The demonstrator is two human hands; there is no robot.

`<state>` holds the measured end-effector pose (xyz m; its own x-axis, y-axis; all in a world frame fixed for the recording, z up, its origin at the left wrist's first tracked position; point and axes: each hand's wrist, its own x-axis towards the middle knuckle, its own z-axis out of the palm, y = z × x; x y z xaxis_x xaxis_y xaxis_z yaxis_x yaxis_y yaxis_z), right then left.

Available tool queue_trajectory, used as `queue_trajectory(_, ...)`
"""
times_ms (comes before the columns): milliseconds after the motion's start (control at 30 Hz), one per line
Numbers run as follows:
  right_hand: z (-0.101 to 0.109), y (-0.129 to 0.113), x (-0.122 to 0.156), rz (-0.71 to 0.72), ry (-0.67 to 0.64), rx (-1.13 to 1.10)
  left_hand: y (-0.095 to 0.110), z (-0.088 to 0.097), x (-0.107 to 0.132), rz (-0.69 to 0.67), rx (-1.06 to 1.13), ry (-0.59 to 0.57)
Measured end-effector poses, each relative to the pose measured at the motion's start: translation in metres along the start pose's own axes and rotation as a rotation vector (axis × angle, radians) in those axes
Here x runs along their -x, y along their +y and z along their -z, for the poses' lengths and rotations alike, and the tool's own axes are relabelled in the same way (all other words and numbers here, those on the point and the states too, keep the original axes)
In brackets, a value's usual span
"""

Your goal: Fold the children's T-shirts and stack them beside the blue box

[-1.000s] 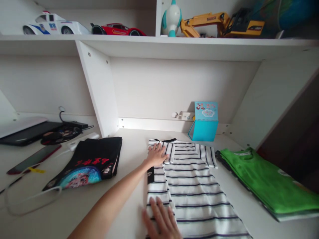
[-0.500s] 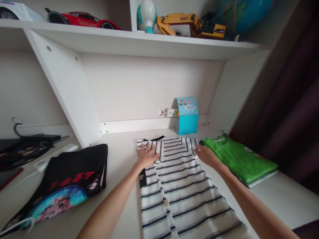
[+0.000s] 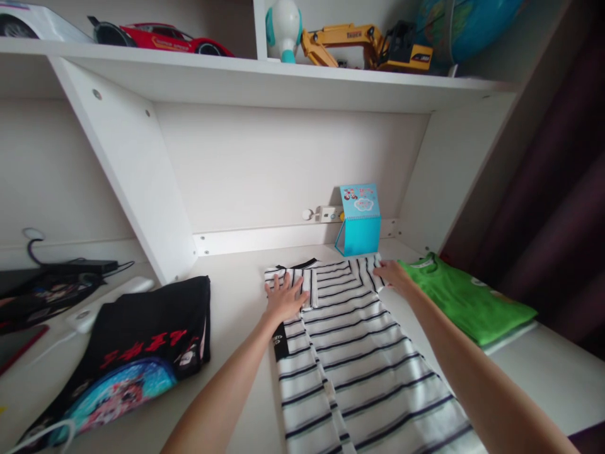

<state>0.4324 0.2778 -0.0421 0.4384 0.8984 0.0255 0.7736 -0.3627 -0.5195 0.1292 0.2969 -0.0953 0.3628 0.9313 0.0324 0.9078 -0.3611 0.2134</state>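
A white T-shirt with dark stripes lies on the white desk, its left side folded in lengthwise and a black label patch showing at that edge. My left hand rests flat with spread fingers on the folded-over left sleeve. At the shirt's upper right, my right hand has its fingers closed on the outer edge of the other sleeve. Just right of that hand lies a folded green shirt, on top of a paler folded cloth.
A folded black garment with a colourful print lies at left, near a white power strip and cables. Behind the shirt stands a blue desk calendar. An overhead shelf holds a red toy car, a yellow toy excavator and a globe.
My right hand has moved slightly up and away, and the right sleeve's edge has shifted upward with it. My left hand stays on the left sleeve. The whole view has shifted a little.
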Motion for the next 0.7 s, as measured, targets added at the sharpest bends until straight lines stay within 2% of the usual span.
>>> queue_trajectory(67, 0.004, -0.026, 0.007, 0.097, 0.006, 0.044, 0.000, 0.001, 0.000, 0.004, 0.015, -0.006)
queue_trajectory(133, 0.000, -0.055, 0.020, 0.211, 0.006, 0.092, 0.000, 0.001, 0.000, 0.012, 0.029, -0.008)
queue_trajectory(267, -0.037, -0.105, 0.060, 0.387, -0.014, 0.156, -0.001, -0.001, -0.001, 0.030, 0.055, 0.012)
queue_trajectory(333, -0.058, -0.119, 0.081, 0.448, -0.059, 0.184, -0.002, -0.001, -0.002, 0.035, 0.064, 0.021)
queue_trajectory(400, -0.068, -0.124, 0.098, 0.519, -0.120, 0.205, -0.002, 0.000, -0.001, 0.026, 0.058, 0.020)
queue_trajectory(467, -0.061, -0.119, 0.112, 0.589, -0.164, 0.212, -0.003, 0.000, -0.001, 0.021, 0.056, 0.005)
queue_trajectory(533, -0.038, -0.100, 0.126, 0.633, -0.174, 0.211, -0.003, 0.001, -0.001, 0.027, 0.075, -0.005)
queue_trajectory(600, -0.009, -0.066, 0.141, 0.644, -0.157, 0.219, -0.002, 0.001, -0.001, 0.039, 0.103, -0.009)
queue_trajectory(700, 0.024, 0.002, 0.171, 0.586, -0.139, 0.249, -0.001, 0.003, -0.002, 0.055, 0.131, -0.009)
